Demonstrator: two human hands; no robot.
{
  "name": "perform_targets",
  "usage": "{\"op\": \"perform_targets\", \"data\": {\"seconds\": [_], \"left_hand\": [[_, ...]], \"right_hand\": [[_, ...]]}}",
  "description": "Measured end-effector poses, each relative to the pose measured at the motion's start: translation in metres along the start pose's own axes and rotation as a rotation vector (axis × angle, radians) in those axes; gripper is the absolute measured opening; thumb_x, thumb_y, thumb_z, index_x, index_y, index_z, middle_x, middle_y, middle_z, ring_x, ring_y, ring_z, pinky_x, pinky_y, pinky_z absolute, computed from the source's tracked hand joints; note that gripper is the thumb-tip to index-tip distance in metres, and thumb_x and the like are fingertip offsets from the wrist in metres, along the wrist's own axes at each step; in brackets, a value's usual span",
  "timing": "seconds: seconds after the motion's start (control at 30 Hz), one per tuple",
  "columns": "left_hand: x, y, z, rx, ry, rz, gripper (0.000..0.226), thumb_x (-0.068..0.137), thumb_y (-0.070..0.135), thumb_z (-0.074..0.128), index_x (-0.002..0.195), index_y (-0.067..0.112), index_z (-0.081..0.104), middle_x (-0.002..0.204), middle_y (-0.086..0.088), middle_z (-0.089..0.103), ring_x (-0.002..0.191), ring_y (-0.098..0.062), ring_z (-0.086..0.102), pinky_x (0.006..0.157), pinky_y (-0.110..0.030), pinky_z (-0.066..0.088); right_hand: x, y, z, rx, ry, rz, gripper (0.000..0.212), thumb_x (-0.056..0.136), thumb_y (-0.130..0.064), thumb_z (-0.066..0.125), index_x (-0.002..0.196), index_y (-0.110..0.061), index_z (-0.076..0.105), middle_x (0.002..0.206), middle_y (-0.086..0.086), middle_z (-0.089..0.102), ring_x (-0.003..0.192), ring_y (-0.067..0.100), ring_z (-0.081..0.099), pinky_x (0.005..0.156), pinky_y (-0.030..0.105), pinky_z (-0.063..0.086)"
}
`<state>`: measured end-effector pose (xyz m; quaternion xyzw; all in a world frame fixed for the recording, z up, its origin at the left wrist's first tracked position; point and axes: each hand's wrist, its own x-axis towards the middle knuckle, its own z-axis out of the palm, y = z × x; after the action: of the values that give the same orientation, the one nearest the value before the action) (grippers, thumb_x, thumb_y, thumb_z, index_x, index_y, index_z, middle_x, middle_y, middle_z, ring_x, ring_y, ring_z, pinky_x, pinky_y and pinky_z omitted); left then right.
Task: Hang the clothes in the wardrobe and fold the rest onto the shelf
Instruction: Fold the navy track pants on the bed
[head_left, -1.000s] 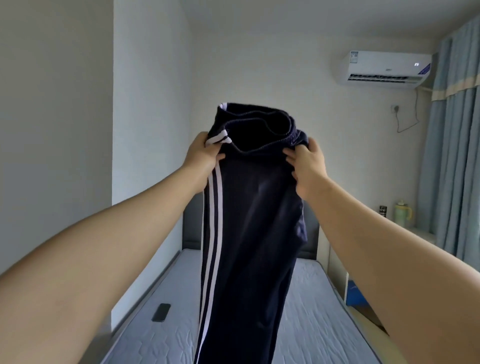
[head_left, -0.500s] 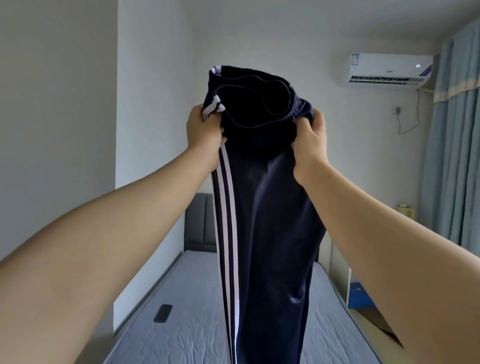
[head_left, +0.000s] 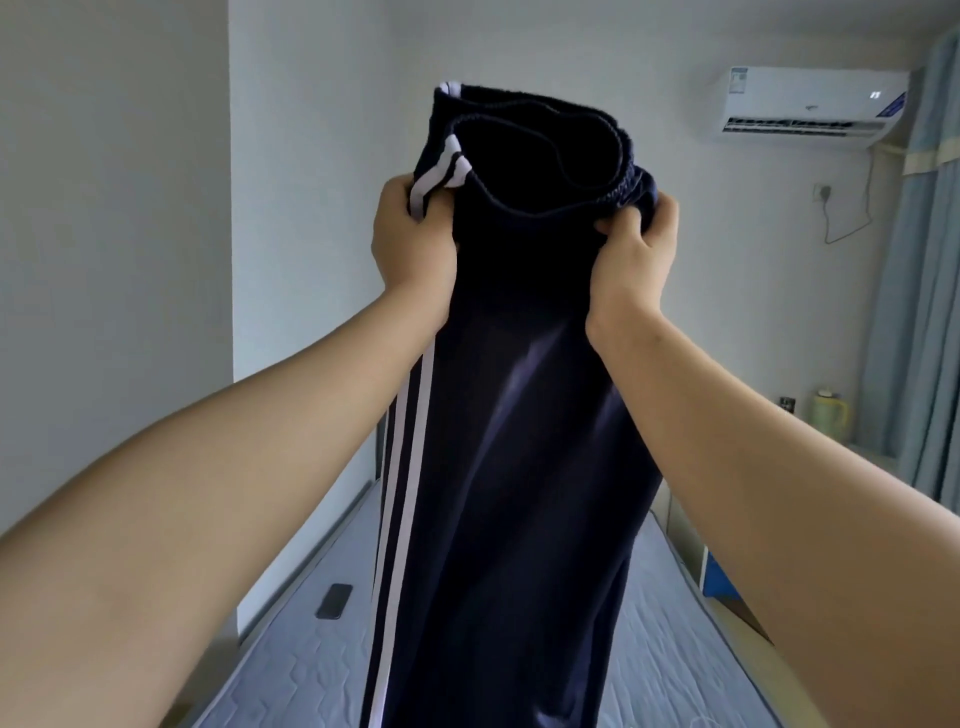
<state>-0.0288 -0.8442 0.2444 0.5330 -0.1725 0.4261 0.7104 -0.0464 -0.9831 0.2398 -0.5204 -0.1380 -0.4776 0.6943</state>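
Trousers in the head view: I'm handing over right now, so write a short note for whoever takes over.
Left hand: grips the trousers by the waistband, at the striped side.
Right hand: grips the waistband's other side.
Trousers: held up in the air, legs hanging down over the bed.
Done: trousers lifted and held out; not yet folded or hung.
Left: fold or hang them; wardrobe and shelf are out of view.
Note: a phone lies on the bed.
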Motion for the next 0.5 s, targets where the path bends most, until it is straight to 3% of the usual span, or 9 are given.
{"op": "perform_targets", "data": {"seconds": [0.17, 0.33, 0.5], "left_hand": [[0.0, -0.067, -0.015, 0.148, -0.084, -0.21, 0.016, 0.091, 0.031, 0.054, 0.078, 0.025, 0.047, 0.074, 0.004, 0.053, 0.064, -0.011, 0.053, 0.078, -0.04, 0.055], [-0.014, -0.16, -0.044, 0.214, -0.172, -0.488, 0.01, 0.093, 0.02, 0.053, 0.085, 0.025, 0.05, 0.078, 0.003, 0.054, 0.067, -0.011, 0.054, 0.074, -0.031, 0.051], [-0.039, -0.23, -0.072, 0.279, -0.277, -0.717, 0.022, 0.095, 0.013, 0.05, 0.083, 0.031, 0.051, 0.081, 0.005, 0.057, 0.073, -0.012, 0.058, 0.071, -0.026, 0.051]], "right_hand": [[-0.005, 0.07, -0.004, -0.094, -0.04, 0.243, 0.024, 0.091, -0.014, 0.034, 0.083, -0.033, 0.047, 0.082, -0.007, 0.055, 0.069, 0.008, 0.047, 0.068, 0.025, 0.041], [-0.027, 0.158, -0.027, -0.093, -0.096, 0.61, 0.028, 0.089, -0.008, 0.039, 0.088, -0.029, 0.057, 0.089, -0.008, 0.061, 0.082, 0.006, 0.056, 0.068, 0.023, 0.046], [-0.053, 0.225, -0.057, -0.035, -0.045, 0.99, 0.019, 0.088, -0.027, 0.04, 0.084, -0.022, 0.059, 0.099, -0.002, 0.064, 0.102, 0.013, 0.057, 0.077, 0.034, 0.044]]}}
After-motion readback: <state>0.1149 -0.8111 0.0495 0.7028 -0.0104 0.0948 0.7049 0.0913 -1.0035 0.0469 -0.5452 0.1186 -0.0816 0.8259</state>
